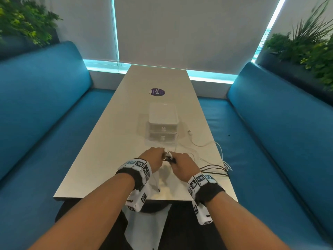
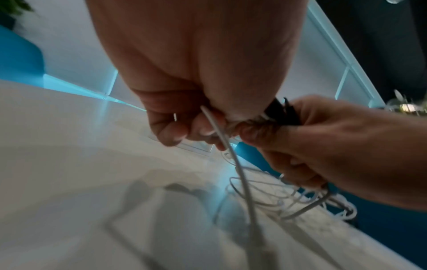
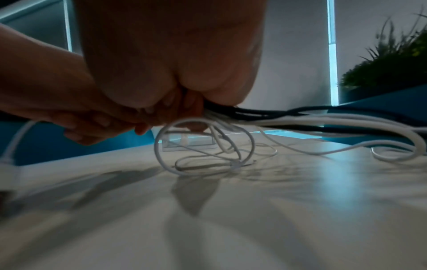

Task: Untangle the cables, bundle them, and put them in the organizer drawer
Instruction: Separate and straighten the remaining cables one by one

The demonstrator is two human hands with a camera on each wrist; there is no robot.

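Note:
Near the front of the white table (image 1: 111,141), my left hand (image 1: 153,156) and right hand (image 1: 182,162) meet over a clump of cables (image 1: 168,156). Both grip the same bunch of white and dark cables (image 2: 261,118), fingers curled round it. White cables (image 3: 203,149) hang from my right hand (image 3: 175,109) in loops onto the table, and dark cables (image 3: 277,111) trail off to the right. Loose white cable (image 1: 201,144) and dark cable (image 1: 214,168) lie to the right on the table. The white organizer (image 1: 163,123) with two closed drawers stands just beyond my hands.
A purple round sticker (image 1: 158,92) lies farther back on the table. Blue padded benches (image 1: 45,109) run along both sides, with plants (image 1: 310,47) behind them. The table's right edge (image 1: 225,165) is close to the trailing cables.

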